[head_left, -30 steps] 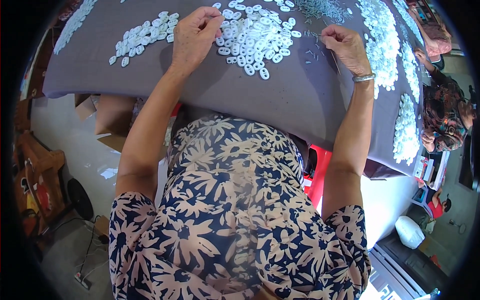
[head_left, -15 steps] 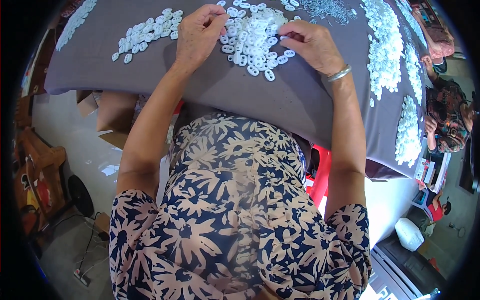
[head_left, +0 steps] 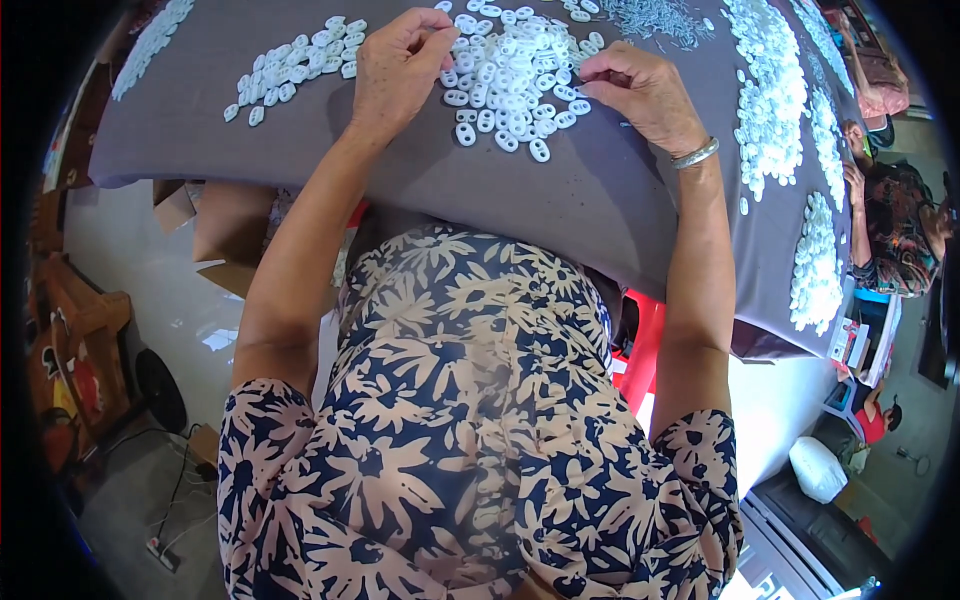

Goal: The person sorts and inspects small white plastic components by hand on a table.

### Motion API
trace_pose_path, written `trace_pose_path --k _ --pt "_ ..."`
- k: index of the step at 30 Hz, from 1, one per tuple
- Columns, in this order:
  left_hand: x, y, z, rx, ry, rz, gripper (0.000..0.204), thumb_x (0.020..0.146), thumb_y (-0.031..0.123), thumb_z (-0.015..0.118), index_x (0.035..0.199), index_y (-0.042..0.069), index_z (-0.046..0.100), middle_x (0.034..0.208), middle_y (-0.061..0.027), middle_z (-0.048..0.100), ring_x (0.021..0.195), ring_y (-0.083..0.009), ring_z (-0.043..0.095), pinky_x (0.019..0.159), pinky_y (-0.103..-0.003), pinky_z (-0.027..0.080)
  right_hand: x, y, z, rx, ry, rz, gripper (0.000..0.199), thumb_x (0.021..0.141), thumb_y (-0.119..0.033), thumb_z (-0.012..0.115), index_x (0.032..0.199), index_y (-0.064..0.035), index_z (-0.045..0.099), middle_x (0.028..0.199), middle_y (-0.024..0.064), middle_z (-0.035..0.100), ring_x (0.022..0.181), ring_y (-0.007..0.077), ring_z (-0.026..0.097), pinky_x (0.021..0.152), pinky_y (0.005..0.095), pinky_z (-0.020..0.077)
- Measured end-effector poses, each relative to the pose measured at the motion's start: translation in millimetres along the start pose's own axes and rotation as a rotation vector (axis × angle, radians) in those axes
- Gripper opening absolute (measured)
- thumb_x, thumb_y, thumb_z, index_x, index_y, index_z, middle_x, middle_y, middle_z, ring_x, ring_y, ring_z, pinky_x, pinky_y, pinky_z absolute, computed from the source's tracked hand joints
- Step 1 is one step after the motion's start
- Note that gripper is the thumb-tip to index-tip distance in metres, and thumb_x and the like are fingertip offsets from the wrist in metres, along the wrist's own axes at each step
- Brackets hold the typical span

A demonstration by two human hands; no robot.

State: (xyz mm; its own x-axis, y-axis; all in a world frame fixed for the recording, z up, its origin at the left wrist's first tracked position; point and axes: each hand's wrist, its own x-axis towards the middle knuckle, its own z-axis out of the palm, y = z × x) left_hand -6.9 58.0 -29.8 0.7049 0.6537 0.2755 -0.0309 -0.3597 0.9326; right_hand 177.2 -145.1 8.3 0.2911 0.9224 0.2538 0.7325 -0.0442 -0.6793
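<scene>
Both hands sit at a heap of small white oval rings [head_left: 515, 75] on the grey-clothed surface [head_left: 420, 180]. The left hand [head_left: 395, 65] has its fingertips pressed together at the heap's left side. The right hand [head_left: 645, 90] pinches at its right side; what either grips is too small to tell.

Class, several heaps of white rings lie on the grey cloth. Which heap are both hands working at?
The middle heap, lying between the left hand and the right hand. The other heaps lie off to the sides, untouched.

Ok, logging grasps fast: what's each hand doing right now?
Left hand: fingers pinched at the edge of the white ring pile; held piece not visible.
Right hand: curled, fingertips on the pile; grip unclear.
</scene>
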Motion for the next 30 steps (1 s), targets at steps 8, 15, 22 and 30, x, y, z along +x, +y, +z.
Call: trace_pose_path --k 8,15,22,30 --pt "-3.2 10.1 2.2 -0.079 0.022 0.068 0.014 0.089 0.009 0.061 0.102 0.003 0.064 0.075 0.0009 0.062 0.068 -0.0047 0.056 0.061 -0.019 0.046 -0.2 -3.9 1.7 -0.077 -0.037 0.053 0.008 0.080 -0.004 0.068 0.085 -0.0016 0.062 0.075 -0.0016 0.058 0.067 0.0052 0.051 0.061 0.0218 0.0437" --pt "-23.9 45.2 26.2 -0.128 -0.142 0.193 0.026 0.082 0.010 0.068 0.106 0.005 0.061 0.080 -0.0034 0.065 0.067 -0.0067 0.058 0.059 -0.022 0.048 1.3 -10.8 -0.6 0.321 0.021 0.057 0.006 0.087 -0.003 0.064 0.091 -0.0013 0.061 0.083 -0.0046 0.058 0.075 0.0024 0.051 0.066 0.0180 0.0425" --pt "-36.0 57.0 32.5 -0.180 -0.294 0.072 0.045 0.083 -0.001 0.065 0.125 0.005 0.049 0.093 -0.0031 0.062 0.085 -0.0062 0.057 0.065 -0.018 0.046 1.5 -38.3 21.4 0.446 -0.032 -0.046 0.010 0.089 -0.003 0.061 0.099 -0.0009 0.061 0.088 -0.0037 0.059 0.079 0.0036 0.051 0.071 0.0185 0.0433" --pt "-33.1 50.4 33.4 -0.273 -0.175 0.091 0.040 0.080 0.003 0.066 0.117 0.003 0.051 0.082 -0.0049 0.065 0.068 -0.0070 0.058 0.061 -0.022 0.050 2.1 -37.2 23.4 0.469 0.002 -0.018 0.010 0.090 0.000 0.058 0.100 0.0004 0.061 0.088 -0.0026 0.060 0.081 0.0044 0.054 0.075 0.0198 0.0450"
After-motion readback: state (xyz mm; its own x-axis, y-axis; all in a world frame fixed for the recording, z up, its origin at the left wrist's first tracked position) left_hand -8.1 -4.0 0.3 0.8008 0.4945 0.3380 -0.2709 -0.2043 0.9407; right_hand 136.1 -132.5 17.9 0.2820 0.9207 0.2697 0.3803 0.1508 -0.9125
